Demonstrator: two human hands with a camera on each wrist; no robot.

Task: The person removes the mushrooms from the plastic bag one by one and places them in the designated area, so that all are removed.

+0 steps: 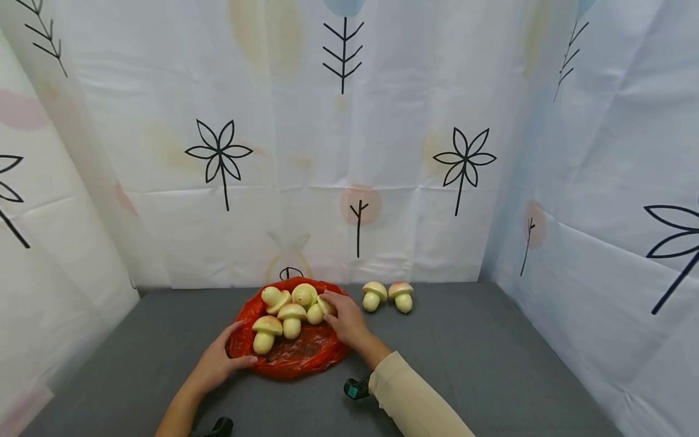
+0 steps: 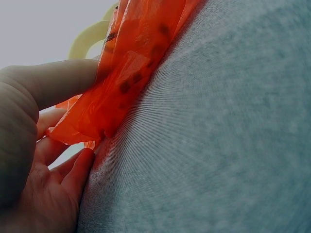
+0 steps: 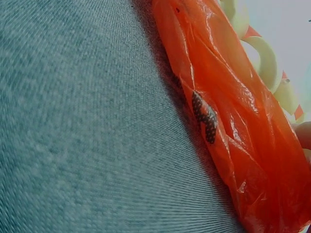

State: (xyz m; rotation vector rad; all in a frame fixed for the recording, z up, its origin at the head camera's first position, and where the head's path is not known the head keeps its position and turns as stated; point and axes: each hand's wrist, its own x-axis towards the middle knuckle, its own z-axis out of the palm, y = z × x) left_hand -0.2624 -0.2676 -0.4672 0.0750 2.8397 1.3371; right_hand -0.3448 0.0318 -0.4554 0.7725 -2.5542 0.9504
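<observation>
A red plastic bag (image 1: 297,364), its mouth spread wide, lies on the grey table with several toy mushrooms (image 1: 292,318) inside. My left hand (image 1: 215,363) holds the bag's left side, thumb near the front edge and fingers farther back. In the left wrist view the thumb (image 2: 63,80) lies against the red plastic (image 2: 131,73). Over the bag's right side, my right hand (image 1: 347,318) pinches a mushroom (image 1: 326,305) between thumb and fingers, beside the others. The right wrist view shows mostly the bag's crumpled outer wall (image 3: 233,121), with dark print on it.
Two more mushrooms, one with a pale cap (image 1: 374,296) and one with a pinkish cap (image 1: 401,296), stand on the table (image 1: 464,364) right of the bag. White printed cloth (image 1: 404,121) walls the table at the back and both sides.
</observation>
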